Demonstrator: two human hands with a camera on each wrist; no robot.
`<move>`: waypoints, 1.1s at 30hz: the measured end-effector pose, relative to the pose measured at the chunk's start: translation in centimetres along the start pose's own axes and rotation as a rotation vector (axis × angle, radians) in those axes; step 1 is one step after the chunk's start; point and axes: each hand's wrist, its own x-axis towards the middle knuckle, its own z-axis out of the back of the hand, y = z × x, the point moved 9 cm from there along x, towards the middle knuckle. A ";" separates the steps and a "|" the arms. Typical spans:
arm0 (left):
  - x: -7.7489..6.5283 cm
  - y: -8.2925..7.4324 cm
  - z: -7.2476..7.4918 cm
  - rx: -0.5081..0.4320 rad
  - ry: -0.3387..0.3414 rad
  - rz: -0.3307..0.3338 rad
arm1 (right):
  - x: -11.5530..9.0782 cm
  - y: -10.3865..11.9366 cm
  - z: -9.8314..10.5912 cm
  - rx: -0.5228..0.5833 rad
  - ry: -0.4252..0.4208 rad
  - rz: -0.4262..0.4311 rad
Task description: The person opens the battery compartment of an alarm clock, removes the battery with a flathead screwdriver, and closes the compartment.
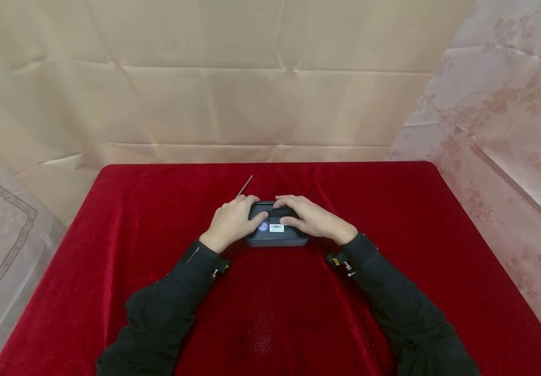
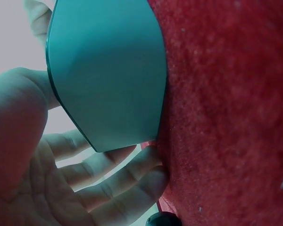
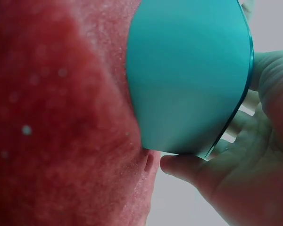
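Observation:
A dark blue-grey, box-shaped device [image 1: 277,242] lies on the red cloth, a white barcode label [image 1: 277,228] and a round purple sticker [image 1: 263,226] on its upper face. My left hand [image 1: 230,223] holds its left end, thumb on top and fingers round the far side. My right hand [image 1: 319,218] grips the right part, thumb beside the label and fingers bent over the far edge. From behind the left hand sticks out a thin antenna-like rod [image 1: 245,185]. The curved end of the device looks teal in both wrist views; its underside is hidden.
Red plush cloth [image 1: 270,313] covers the table, with soft folds on it. A beige curtain [image 1: 251,104] hangs behind the far edge, and a floral pinkish curtain [image 1: 510,130] hangs at the right. Small camera mounts [image 1: 341,262] sit on both wrists.

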 end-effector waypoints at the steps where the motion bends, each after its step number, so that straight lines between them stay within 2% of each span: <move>1: 0.0 0.0 0.0 -0.003 0.001 0.000 | 0.0 0.0 0.0 0.003 0.000 -0.001; 12: 0.1 0.0 0.1 -0.037 -0.012 -0.013 | -0.1 -1.2 -0.1 0.017 0.017 -0.087; 14: 0.1 -0.2 0.0 -0.052 -0.016 -0.033 | -0.2 -1.2 0.1 0.008 0.011 -0.078; 21: 0.2 -1.1 -0.4 -0.071 -0.016 -0.165 | -0.5 -0.8 0.7 -0.056 -0.040 -0.023; 28: 0.3 -1.4 -0.5 -0.047 -0.001 -0.184 | -0.6 -0.6 1.6 -0.105 -0.092 0.016; 33: 0.3 -1.4 -0.5 -0.037 -0.006 -0.192 | -0.9 -0.2 2.7 -0.142 -0.169 0.022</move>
